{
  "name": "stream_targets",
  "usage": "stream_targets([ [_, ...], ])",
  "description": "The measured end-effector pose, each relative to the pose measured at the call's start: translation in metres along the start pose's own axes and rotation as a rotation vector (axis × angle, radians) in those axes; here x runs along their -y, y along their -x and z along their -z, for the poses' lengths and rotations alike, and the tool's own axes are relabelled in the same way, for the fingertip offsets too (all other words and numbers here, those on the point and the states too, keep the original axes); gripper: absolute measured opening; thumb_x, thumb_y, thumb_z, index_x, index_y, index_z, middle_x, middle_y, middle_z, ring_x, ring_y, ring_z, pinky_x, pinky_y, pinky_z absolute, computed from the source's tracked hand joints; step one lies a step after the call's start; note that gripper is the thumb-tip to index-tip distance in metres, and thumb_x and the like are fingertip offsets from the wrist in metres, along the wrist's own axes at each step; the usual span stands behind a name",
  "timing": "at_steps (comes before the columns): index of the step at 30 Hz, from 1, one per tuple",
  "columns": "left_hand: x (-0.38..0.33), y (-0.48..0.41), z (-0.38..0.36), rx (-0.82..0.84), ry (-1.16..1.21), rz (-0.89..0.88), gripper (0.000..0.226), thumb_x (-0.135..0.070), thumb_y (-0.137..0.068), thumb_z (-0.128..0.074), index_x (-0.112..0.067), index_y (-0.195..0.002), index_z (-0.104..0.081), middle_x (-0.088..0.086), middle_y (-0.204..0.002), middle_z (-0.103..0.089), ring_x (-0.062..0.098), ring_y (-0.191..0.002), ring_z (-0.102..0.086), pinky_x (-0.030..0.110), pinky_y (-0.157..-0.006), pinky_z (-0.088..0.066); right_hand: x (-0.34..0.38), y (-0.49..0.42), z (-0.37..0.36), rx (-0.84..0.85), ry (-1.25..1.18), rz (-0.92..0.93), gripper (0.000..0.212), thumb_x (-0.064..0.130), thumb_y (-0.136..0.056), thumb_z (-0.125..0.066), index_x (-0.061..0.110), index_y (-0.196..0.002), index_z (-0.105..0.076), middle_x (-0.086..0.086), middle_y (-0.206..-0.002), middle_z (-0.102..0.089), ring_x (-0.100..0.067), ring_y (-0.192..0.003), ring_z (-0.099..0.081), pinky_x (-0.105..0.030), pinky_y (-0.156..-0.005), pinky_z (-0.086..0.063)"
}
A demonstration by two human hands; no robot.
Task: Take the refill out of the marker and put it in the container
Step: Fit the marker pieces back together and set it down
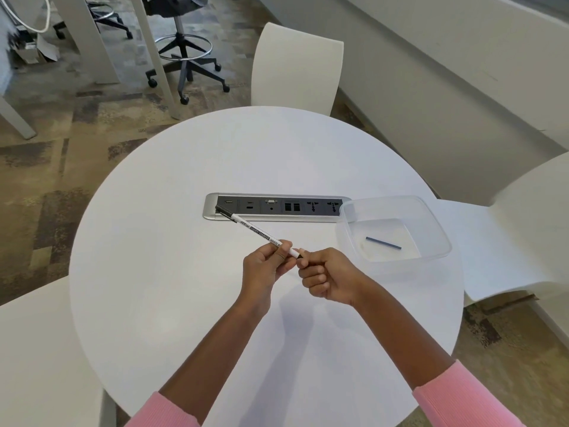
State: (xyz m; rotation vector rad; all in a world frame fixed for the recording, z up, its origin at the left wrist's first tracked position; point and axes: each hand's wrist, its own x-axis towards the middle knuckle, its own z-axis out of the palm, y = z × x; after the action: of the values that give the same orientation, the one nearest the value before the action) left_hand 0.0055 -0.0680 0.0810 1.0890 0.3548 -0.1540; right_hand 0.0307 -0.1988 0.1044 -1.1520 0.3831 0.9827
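Note:
A slim white marker (pixel 252 231) with a black cap and black lettering slants over the round white table (pixel 184 167), cap end up and to the left. My left hand (pixel 264 266) grips its lower part. My right hand (pixel 323 272) is closed in a fist, thumb and fingers pinching the marker's rear end where a dark tip shows. To the right stands a clear plastic container (pixel 437 229) with a thin dark blue refill (pixel 383 243) lying on its bottom.
A silver and black socket strip (pixel 277 207) is set into the table's middle, behind the marker. White chairs stand at the far side (pixel 295 69), the right (pixel 508 241) and the near left (pixel 34 359). An office stool (pixel 184 53) stands on the carpet beyond.

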Motion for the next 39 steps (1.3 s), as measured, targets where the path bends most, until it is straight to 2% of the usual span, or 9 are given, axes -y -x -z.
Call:
stream_targets([
  [5, -0.007, -0.004, 0.001, -0.052, 0.031, -0.017, 0.018, -0.010, -0.087, -0.058, -0.008, -0.072, -0.068, -0.004, -0.060, -0.070, 0.006, -0.060, -0.066, 0.012, -0.063, -0.053, -0.010, -0.002, -0.011, -0.279, 0.438, 0.396, 0.042, 0.036, -0.096, -0.037, 0.016, -0.062, -0.051, 0.005, -0.042, -0.042, -0.009, -0.040, -0.040, -0.020, -0.044, -0.037],
  [9, -0.011, -0.004, 0.001, -0.076, 0.073, -0.016, 0.020, -0.010, -0.087, -0.059, -0.008, -0.069, -0.069, -0.001, -0.063, -0.071, 0.009, -0.063, -0.069, 0.012, -0.061, -0.053, -0.020, -0.001, -0.012, -0.534, 1.016, 0.751, 0.015, 0.032, -0.091, -0.050, 0.018, -0.087, -0.053, 0.005, -0.051, -0.043, -0.008, -0.046, -0.040, -0.017, -0.047, -0.032],
  [13, -0.012, -0.004, -0.001, -0.069, 0.069, -0.011, 0.019, -0.010, -0.086, -0.060, -0.005, -0.070, -0.068, 0.001, -0.065, -0.071, 0.009, -0.064, -0.070, 0.012, -0.061, -0.053, -0.022, 0.001, -0.014, -0.695, 1.353, 0.923, 0.020, 0.026, -0.093, -0.048, 0.009, -0.096, -0.057, -0.006, -0.074, -0.063, -0.023, -0.063, -0.054, -0.031, -0.050, -0.039],
  [16, -0.012, -0.002, -0.003, -0.069, 0.079, -0.002, 0.016, -0.010, -0.086, -0.060, -0.004, -0.073, -0.068, 0.001, -0.064, -0.070, 0.007, -0.062, -0.068, 0.012, -0.061, -0.053, -0.021, 0.003, -0.013, -0.700, 1.455, 1.000, 0.019, 0.019, -0.092, -0.049, 0.004, -0.086, -0.059, -0.011, -0.072, -0.062, -0.029, -0.064, -0.055, -0.034, -0.048, -0.038],
  [21, -0.012, 0.001, -0.003, -0.052, 0.087, 0.008, 0.016, -0.009, -0.087, -0.058, -0.005, -0.074, -0.067, 0.000, -0.060, -0.070, 0.007, -0.061, -0.068, 0.012, -0.060, -0.054, -0.019, 0.003, -0.016, -0.627, 1.204, 0.910, 0.021, 0.015, -0.092, -0.049, 0.004, -0.076, -0.058, -0.011, -0.066, -0.059, -0.023, -0.060, -0.046, -0.032, -0.055, -0.034],
  [27, -0.008, 0.006, -0.002, -0.026, 0.060, 0.018, 0.017, -0.009, -0.087, -0.058, -0.007, -0.073, -0.068, 0.000, -0.061, -0.069, 0.007, -0.059, -0.066, 0.013, -0.060, -0.054, -0.016, 0.008, -0.019, -0.503, 0.690, 0.663, 0.040, 0.014, -0.087, -0.054, 0.015, -0.048, -0.051, 0.008, -0.031, -0.038, -0.009, -0.037, -0.036, -0.023, -0.046, -0.029],
  [33, -0.006, 0.008, 0.000, 0.022, -0.008, -0.010, 0.020, -0.010, -0.088, -0.057, -0.007, -0.071, -0.067, -0.001, -0.063, -0.072, 0.009, -0.058, -0.065, 0.014, -0.063, -0.054, -0.011, 0.010, -0.009, -0.161, 0.087, 0.205, 0.034, 0.017, -0.092, -0.046, 0.013, -0.059, -0.052, 0.012, -0.034, -0.029, -0.005, -0.033, -0.032, -0.013, -0.035, -0.027],
  [36, -0.008, 0.006, 0.001, 0.006, -0.010, -0.018, 0.018, -0.010, -0.087, -0.058, -0.007, -0.072, -0.068, -0.002, -0.062, -0.071, 0.008, -0.061, -0.065, 0.014, -0.063, -0.053, -0.014, 0.009, -0.011, -0.139, 0.088, 0.257, 0.034, 0.023, -0.094, -0.044, 0.014, -0.063, -0.054, 0.010, -0.036, -0.035, -0.005, -0.036, -0.038, -0.014, -0.038, -0.032],
  [39, -0.008, 0.006, 0.003, -0.036, 0.037, -0.008, 0.015, -0.010, -0.085, -0.060, -0.007, -0.074, -0.069, -0.002, -0.063, -0.072, 0.008, -0.062, -0.066, 0.014, -0.062, -0.054, -0.021, 0.008, -0.019, -0.349, 0.445, 0.474, 0.040, 0.030, -0.097, -0.038, 0.014, -0.065, -0.056, 0.006, -0.041, -0.045, -0.010, -0.041, -0.045, -0.020, -0.047, -0.039],
])
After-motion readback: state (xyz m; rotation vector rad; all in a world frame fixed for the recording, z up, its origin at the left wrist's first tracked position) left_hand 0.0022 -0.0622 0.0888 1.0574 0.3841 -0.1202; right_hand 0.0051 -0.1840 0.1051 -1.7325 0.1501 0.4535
